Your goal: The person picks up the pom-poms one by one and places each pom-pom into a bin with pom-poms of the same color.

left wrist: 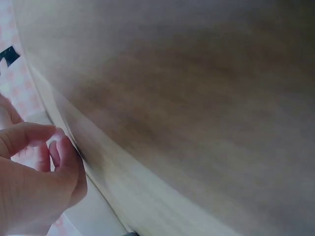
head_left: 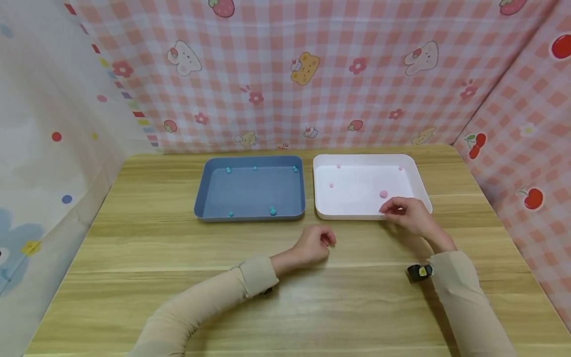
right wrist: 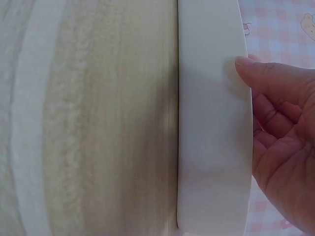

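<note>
My right hand (head_left: pixel 411 215) is at the front rim of a white tray (head_left: pixel 348 216) and pinches it. In the right wrist view the thumb (right wrist: pixel 248 71) lies on the outer side of the tray's wall (right wrist: pixel 211 128), with the other fingers behind the rim. Several small pink balls (head_left: pixel 383 194) are scattered inside that tray, one of them larger than the rest. Over the table, in front of the gap between the trays, my left hand (head_left: pixel 314 245) rests loosely curled. Its thumb and forefinger tips come together in the left wrist view, with nothing visible between them.
A blue-grey tray (head_left: pixel 250 191) stands left of the white one, with small turquoise balls (head_left: pixel 273 211) near its edges. Both are on a wooden table (head_left: pixel 147 248). Pink checked cloth (head_left: pixel 267 119) hangs behind. A black wrist device (head_left: pixel 419 272) sits by the right sleeve.
</note>
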`<state>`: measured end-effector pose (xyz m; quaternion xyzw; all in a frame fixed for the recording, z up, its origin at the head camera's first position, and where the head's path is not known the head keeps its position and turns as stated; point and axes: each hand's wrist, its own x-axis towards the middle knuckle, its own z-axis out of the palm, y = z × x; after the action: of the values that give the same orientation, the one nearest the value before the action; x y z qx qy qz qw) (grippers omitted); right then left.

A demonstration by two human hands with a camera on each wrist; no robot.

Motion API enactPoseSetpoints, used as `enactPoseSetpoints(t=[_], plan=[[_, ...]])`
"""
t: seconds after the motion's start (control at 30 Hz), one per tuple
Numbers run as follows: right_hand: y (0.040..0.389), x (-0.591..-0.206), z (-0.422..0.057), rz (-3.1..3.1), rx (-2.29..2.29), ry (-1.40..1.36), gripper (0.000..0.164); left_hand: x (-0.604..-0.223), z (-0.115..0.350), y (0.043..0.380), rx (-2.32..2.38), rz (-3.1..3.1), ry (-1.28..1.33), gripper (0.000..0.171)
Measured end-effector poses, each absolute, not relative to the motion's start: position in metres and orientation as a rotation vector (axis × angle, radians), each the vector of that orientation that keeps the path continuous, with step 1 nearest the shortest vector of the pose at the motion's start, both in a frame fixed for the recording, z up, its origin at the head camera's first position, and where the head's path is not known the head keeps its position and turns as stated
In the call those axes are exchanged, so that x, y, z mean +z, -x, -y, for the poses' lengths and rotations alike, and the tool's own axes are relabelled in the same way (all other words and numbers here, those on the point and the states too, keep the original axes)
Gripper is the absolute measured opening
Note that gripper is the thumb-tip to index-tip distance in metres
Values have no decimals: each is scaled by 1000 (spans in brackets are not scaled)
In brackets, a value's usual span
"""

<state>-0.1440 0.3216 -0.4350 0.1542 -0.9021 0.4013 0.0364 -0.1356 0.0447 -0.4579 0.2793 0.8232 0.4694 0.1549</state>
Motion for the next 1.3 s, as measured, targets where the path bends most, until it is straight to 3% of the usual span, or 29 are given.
enactPoseSetpoints(t=[0.3, 0.77, 1.3], plan=[[145, -438, -323, 2785, 1220, -477, 7, -432, -45, 150, 1578, -2226, -766, 21], [146, -435, -324, 2773, 1242, -484, 8, -390, -77, 202, 1821, -2241, -592, 18], [148, -439, -322, 2774, 1261, -482, 9, -394, -104, 235, 1909, -2298, -237, 15]])
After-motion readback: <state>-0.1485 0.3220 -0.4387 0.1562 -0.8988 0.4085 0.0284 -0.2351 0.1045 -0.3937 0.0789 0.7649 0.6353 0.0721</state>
